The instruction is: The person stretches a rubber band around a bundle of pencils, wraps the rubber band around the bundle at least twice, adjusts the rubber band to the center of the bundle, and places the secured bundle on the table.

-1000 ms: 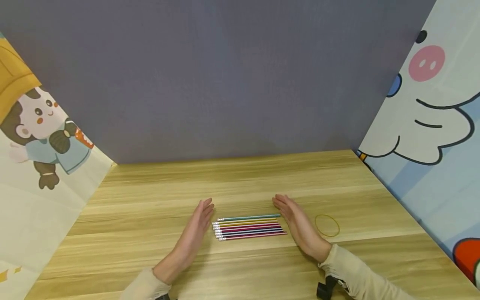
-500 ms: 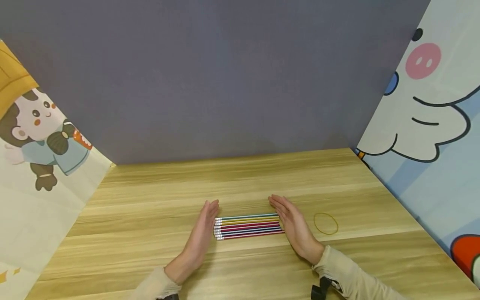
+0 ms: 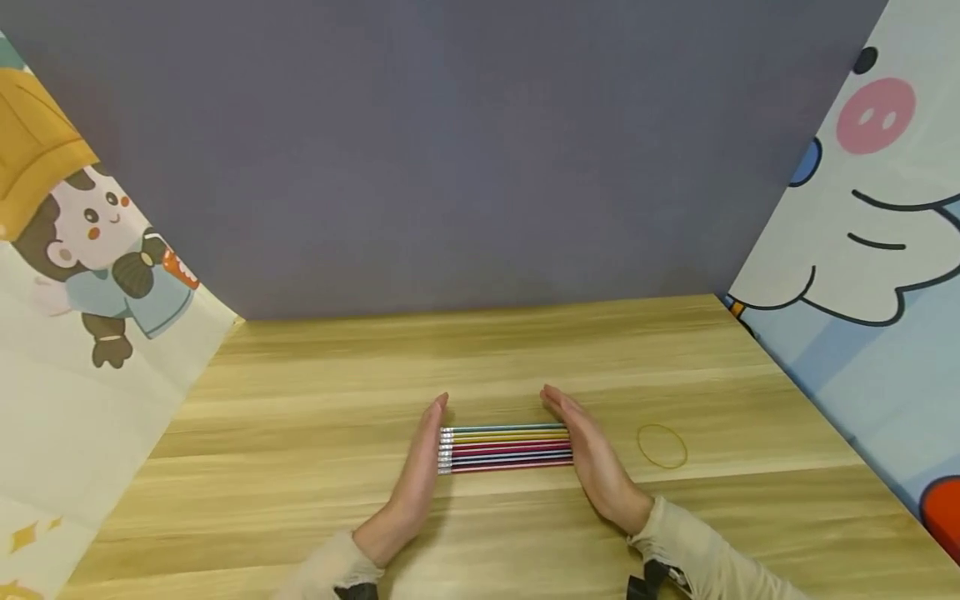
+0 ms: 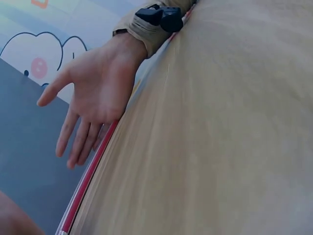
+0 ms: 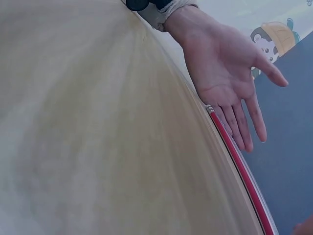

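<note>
Several pencils (image 3: 506, 448) lie side by side on the wooden table in the head view, their white eraser ends lined up at the left. My left hand (image 3: 422, 462) stands on edge with straight fingers, its palm against the eraser ends. At the opposite ends my right hand (image 3: 596, 458) stands the same way, palm facing inward, covering the pencil tips. In the left wrist view a red pencil (image 4: 90, 178) reaches to the right palm (image 4: 102, 88). The right wrist view has the red pencil (image 5: 244, 176) with its eraser at the left palm (image 5: 220, 68).
A thin yellow rubber band (image 3: 662, 447) lies on the table (image 3: 300, 400) to the right of my right hand. A grey panel (image 3: 480, 167) rises at the back. Cartoon-printed panels (image 3: 847, 250) stand at both sides.
Both hands have moved inward, the left one rightward up to the eraser ends. The pencils, uneven at first, now line up evenly and lie closer together.
</note>
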`<state>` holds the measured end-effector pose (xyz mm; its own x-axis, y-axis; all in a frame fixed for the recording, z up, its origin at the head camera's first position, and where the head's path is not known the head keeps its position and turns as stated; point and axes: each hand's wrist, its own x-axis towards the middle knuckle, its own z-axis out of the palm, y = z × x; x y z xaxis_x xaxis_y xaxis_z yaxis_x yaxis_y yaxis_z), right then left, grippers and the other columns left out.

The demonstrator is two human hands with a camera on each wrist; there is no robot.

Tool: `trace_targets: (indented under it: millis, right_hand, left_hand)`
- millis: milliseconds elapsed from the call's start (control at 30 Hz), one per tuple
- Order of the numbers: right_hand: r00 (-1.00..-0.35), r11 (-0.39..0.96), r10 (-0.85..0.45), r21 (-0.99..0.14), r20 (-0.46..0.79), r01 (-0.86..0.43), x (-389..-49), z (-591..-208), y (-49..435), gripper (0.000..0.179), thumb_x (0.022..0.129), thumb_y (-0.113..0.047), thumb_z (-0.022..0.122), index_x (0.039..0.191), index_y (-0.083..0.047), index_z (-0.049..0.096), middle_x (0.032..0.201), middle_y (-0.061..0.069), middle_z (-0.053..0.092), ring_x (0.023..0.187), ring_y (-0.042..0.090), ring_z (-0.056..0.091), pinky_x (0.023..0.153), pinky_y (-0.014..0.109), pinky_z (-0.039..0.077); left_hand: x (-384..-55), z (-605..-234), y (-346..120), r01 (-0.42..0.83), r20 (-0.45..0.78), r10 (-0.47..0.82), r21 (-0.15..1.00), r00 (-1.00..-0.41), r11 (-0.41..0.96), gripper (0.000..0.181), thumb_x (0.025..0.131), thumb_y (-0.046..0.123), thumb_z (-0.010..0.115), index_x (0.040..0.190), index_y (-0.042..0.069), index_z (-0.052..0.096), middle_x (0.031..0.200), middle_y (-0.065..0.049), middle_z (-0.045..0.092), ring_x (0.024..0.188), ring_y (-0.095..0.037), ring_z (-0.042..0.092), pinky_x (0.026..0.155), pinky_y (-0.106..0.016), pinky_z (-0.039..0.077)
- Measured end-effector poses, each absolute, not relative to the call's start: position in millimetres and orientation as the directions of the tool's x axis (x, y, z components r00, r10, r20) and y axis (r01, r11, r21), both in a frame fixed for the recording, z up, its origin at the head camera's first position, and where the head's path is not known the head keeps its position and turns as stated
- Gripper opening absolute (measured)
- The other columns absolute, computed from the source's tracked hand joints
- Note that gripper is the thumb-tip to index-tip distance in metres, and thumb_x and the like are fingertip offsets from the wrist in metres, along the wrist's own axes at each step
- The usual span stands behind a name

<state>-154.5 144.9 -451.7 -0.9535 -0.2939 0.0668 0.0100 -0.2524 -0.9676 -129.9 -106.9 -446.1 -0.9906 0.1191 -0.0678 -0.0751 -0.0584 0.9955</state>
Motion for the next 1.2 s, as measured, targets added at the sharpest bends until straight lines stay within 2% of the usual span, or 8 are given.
trace_targets:
  millis: [133, 233, 467, 600, 767, 967, 1200]
  right_hand:
    - [-0.958, -0.220, -0.281, -0.976, 0.059, 0.004, -153, -449, 143, 0.060, 0.108, -0.040, 0.033, 0.155, -0.002, 0.027, 0.161, 0.019, 0.023, 0.149, 0.031, 0.014, 0.120, 0.054, -0.012]
    - [-0.962, -0.227, -0.269, -0.974, 0.054, 0.008, -153, -449, 143, 0.060, 0.109, -0.038, 0.032, 0.154, 0.000, 0.028, 0.160, 0.022, 0.024, 0.149, 0.032, 0.016, 0.121, 0.053, -0.010]
    - [-0.981, -0.255, -0.192, -0.967, 0.039, 0.011, -154, -452, 148, 0.062, 0.108, -0.040, 0.037, 0.152, 0.004, 0.031, 0.158, 0.025, 0.029, 0.147, 0.032, 0.025, 0.125, 0.047, 0.000]
    - [-0.978, -0.260, -0.208, -0.965, 0.028, 0.028, -157, -452, 150, 0.062, 0.108, -0.039, 0.038, 0.152, 0.003, 0.030, 0.158, 0.024, 0.028, 0.147, 0.031, 0.025, 0.125, 0.046, -0.003]
    - [-0.972, -0.265, -0.234, -0.963, 0.012, 0.052, -159, -450, 150, 0.060, 0.108, -0.035, 0.038, 0.153, 0.003, 0.028, 0.159, 0.023, 0.026, 0.148, 0.030, 0.023, 0.124, 0.046, -0.005]
    - [-0.973, -0.260, -0.229, -0.964, 0.003, 0.058, -156, -449, 149, 0.057, 0.108, -0.034, 0.039, 0.152, 0.002, 0.031, 0.158, 0.022, 0.029, 0.147, 0.028, 0.025, 0.125, 0.045, -0.004]
    - [-0.982, -0.248, -0.190, -0.968, 0.011, 0.037, -152, -449, 143, 0.057, 0.107, -0.035, 0.042, 0.147, 0.006, 0.037, 0.153, 0.025, 0.037, 0.143, 0.030, 0.031, 0.124, 0.044, 0.000]
  left_hand:
    - [-129, -446, -103, -0.069, -0.067, 0.096, 0.997, -0.993, -0.015, 0.074, 0.103, 0.065, 0.020, 0.160, 0.018, 0.019, 0.167, -0.004, 0.009, 0.152, -0.029, 0.002, 0.121, -0.059, -0.003]
    - [-129, -443, -108, -0.092, -0.090, 0.140, 0.996, -0.986, -0.009, 0.074, 0.103, 0.065, 0.019, 0.159, 0.018, 0.019, 0.167, -0.005, 0.007, 0.153, -0.030, -0.001, 0.121, -0.058, -0.004]
    - [-140, -440, -122, -0.108, -0.084, 0.190, 0.987, -0.978, -0.118, 0.078, 0.104, 0.060, 0.026, 0.157, 0.002, 0.017, 0.165, -0.018, 0.005, 0.152, -0.033, 0.000, 0.124, -0.048, 0.001]
    - [-142, -439, -121, -0.103, -0.085, 0.207, 0.992, -0.975, -0.076, 0.078, 0.104, 0.061, 0.026, 0.156, 0.003, 0.021, 0.165, -0.017, 0.008, 0.152, -0.033, 0.003, 0.124, -0.048, 0.001]
    - [-140, -437, -115, -0.083, -0.085, 0.150, 0.996, -0.985, 0.017, 0.078, 0.103, 0.063, 0.028, 0.155, 0.005, 0.028, 0.164, -0.015, 0.017, 0.151, -0.035, 0.010, 0.123, -0.052, 0.005]
    - [-131, -442, -105, -0.037, -0.045, 0.064, 0.992, -0.997, 0.120, 0.065, 0.106, 0.054, 0.027, 0.151, 0.008, 0.040, 0.162, -0.014, 0.023, 0.150, -0.037, 0.015, 0.121, -0.059, 0.006]
    - [-123, -443, -99, -0.030, -0.032, 0.032, 0.998, -0.999, 0.063, 0.064, 0.106, 0.054, 0.029, 0.148, 0.007, 0.044, 0.164, -0.012, 0.022, 0.151, -0.035, 0.013, 0.121, -0.060, 0.002]
